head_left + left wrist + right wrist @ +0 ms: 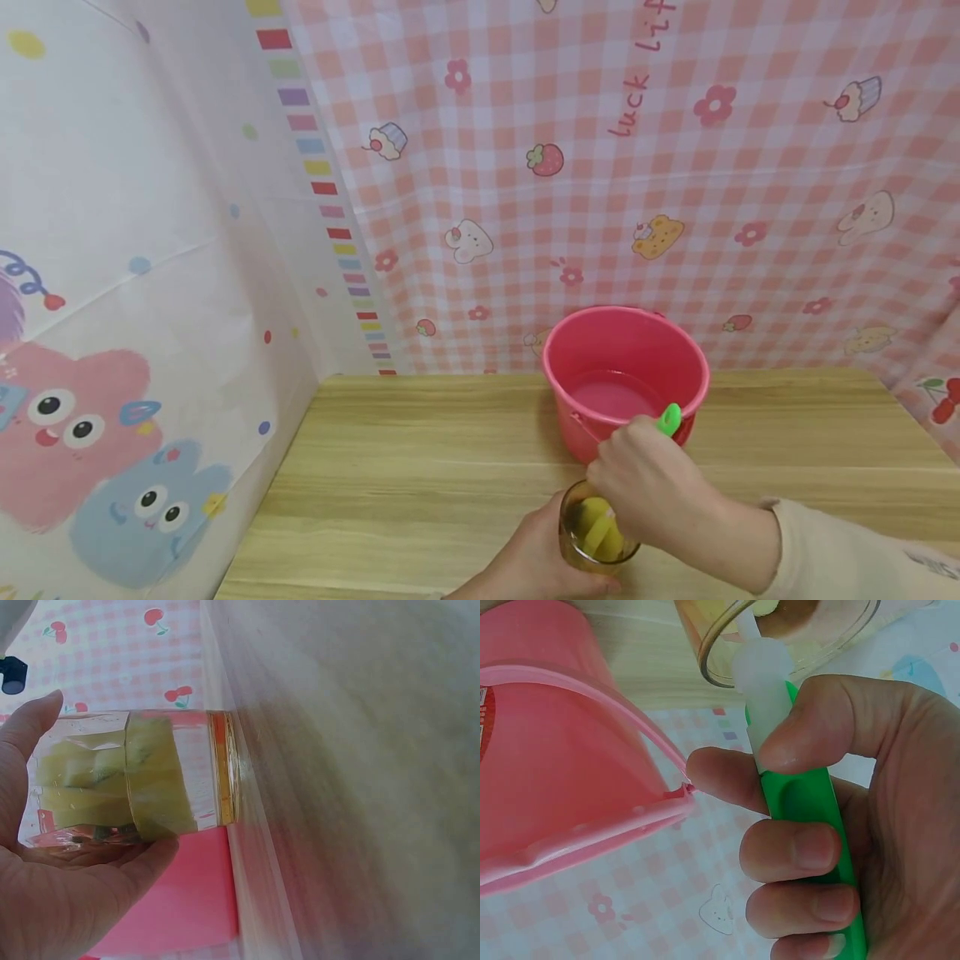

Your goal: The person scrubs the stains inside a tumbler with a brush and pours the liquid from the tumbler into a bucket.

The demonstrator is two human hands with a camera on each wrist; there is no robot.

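My left hand (534, 552) grips a clear amber-tinted drinking glass (204, 769) around its side, low in the head view. A yellow sponge head (600, 527) sits inside the glass, pressed along its wall in the left wrist view. It belongs to a cup brush whose green handle (799, 796) my right hand (656, 477) holds, fingers wrapped around and thumb along the white neck. The handle's green end (670, 418) sticks out above the right fist. The right hand covers part of the glass's rim in the head view.
A pink bucket (626, 354) with a thin pink handle stands on the wood-grain table (405, 475), just beyond my hands. Behind the table hangs a pink checked cloth (510, 200); a white cartoon-printed cloth (187, 308) hangs at the left.
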